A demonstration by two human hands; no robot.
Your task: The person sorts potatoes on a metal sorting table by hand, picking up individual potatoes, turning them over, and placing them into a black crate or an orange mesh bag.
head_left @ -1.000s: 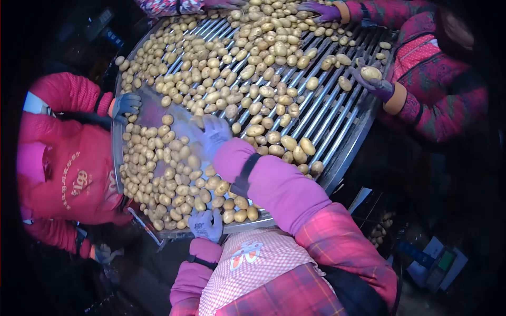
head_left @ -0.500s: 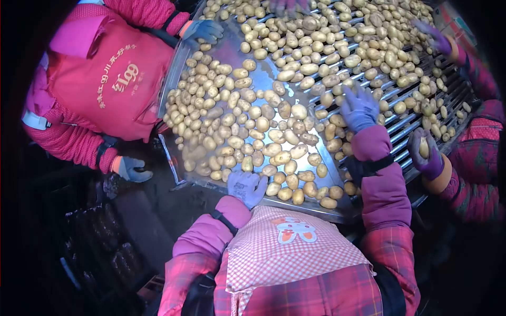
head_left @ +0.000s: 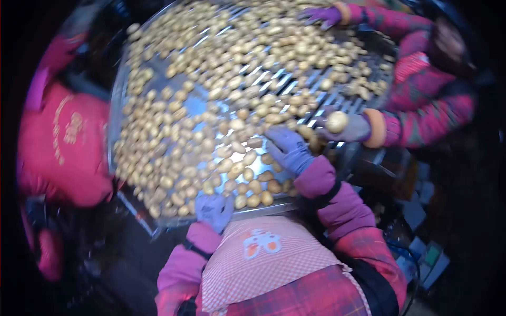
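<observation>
Many potatoes (head_left: 174,137) lie spread over a metal tray (head_left: 247,211) and the slatted bars behind it. My left hand (head_left: 214,210), in a pale purple glove, rests at the tray's front edge, thumb apart from the fingers and nothing seen in it. My right hand (head_left: 289,150), gloved the same, reaches over potatoes at the right part of the tray. Its fingers stretch forward and touch or nearly touch some potatoes; what lies under the palm is hidden. The view is somewhat blurred.
At the right, a co-worker's gloved hand (head_left: 345,126) holds a potato (head_left: 337,122) close to my right hand. That person's other hand (head_left: 322,17) is over the potatoes at the back. Another person in a red apron (head_left: 74,142) stands at the left. Boxes (head_left: 429,258) lie at the lower right.
The view has turned and shifted, with more of the right side showing. My right hand has come off the bars, nearer to my left. The right co-worker's potato-holding hand is now beside it.
</observation>
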